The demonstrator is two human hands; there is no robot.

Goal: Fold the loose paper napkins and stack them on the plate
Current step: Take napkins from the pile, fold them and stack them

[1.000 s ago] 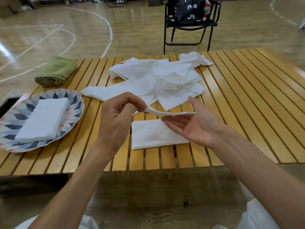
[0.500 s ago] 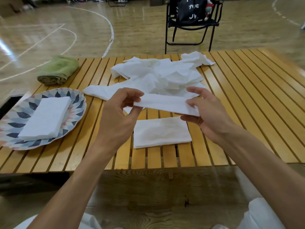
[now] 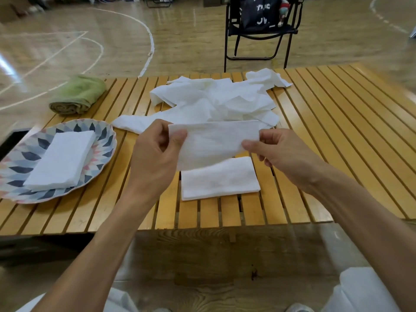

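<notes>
I hold a white paper napkin (image 3: 213,143) up above the table, facing me. My left hand (image 3: 157,152) pinches its left end and my right hand (image 3: 279,149) pinches its right end. Below it a folded napkin (image 3: 219,180) lies flat on the wooden slat table (image 3: 337,143). A pile of loose crumpled napkins (image 3: 213,97) sits behind, toward the table's far edge. At the left, a patterned plate (image 3: 101,140) carries a stack of folded napkins (image 3: 62,158).
A rolled green towel (image 3: 77,95) lies at the far left corner of the table. A black folding chair (image 3: 261,28) with a dark bag stands on the gym floor behind the table. The table's near edge runs just below my forearms.
The napkin went from lying edge-on across my open right palm to being held upright and spread. My right hand has closed on its end, and both hands have risen slightly.
</notes>
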